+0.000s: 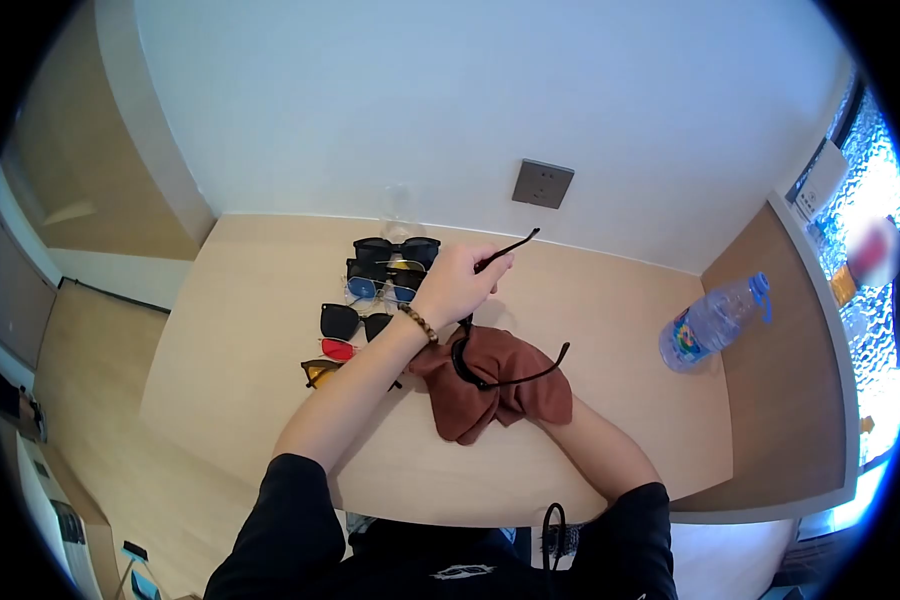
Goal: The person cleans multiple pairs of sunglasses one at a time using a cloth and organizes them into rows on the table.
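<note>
My left hand (pixel 457 282), with a beaded bracelet at the wrist, is closed on one temple of a pair of dark-framed glasses (pixel 518 381). The frame hangs tilted over a reddish-brown cloth (pixel 485 400), and its other temple sticks out to the right. That cloth drapes over my right hand and hides its fingers; only the forearm (pixel 605 445) shows. The cloth bunches against the lens part of the glasses. To the left of my left forearm lies a column of several sunglasses (pixel 340 321), with black, blue, red and amber lenses, partly covered by the arm.
A clear plastic bottle (pixel 705 325) with a blue cap stands at the right of the wooden desk (pixel 610 300), near its side panel (pixel 790 350). A clear, see-through object (pixel 398 205) is by the wall behind the sunglasses. A socket (pixel 543 184) sits on the wall.
</note>
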Demonstrator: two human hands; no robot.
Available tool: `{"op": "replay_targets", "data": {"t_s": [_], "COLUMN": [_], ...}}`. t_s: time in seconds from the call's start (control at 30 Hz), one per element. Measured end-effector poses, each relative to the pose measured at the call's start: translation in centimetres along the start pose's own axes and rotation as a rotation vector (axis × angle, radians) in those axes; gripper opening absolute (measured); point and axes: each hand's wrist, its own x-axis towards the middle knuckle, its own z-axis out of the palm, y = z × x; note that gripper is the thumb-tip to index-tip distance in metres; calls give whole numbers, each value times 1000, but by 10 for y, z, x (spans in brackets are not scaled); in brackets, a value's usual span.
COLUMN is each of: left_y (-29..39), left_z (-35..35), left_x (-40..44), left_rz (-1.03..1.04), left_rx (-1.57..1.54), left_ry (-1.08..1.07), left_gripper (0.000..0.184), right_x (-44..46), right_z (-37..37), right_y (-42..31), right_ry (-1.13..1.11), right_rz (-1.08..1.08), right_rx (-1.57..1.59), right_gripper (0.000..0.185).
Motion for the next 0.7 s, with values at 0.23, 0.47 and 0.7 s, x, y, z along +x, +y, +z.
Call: {"op": "replay_targets", "data": {"t_s": [0.23,0.47,0.7], "left_y": [-3,-13,-27], "left_z": [-2,-3,10], "left_x": [-3,4,5], "left_rz": [30,-46,-65], "left_rx": [56,-270,-215], "left_ry": [94,284,270], "left_gripper": [31,28,26], "right_x": [-4,-1,3], "right_z": [-20,-18,-5], "right_y": [-18,-2,-14], "right_ry": [-167,-190,10], "right_rz": [306,591,235], "right_rx": [222,1226,292], "right_gripper": [32,27,31]}}
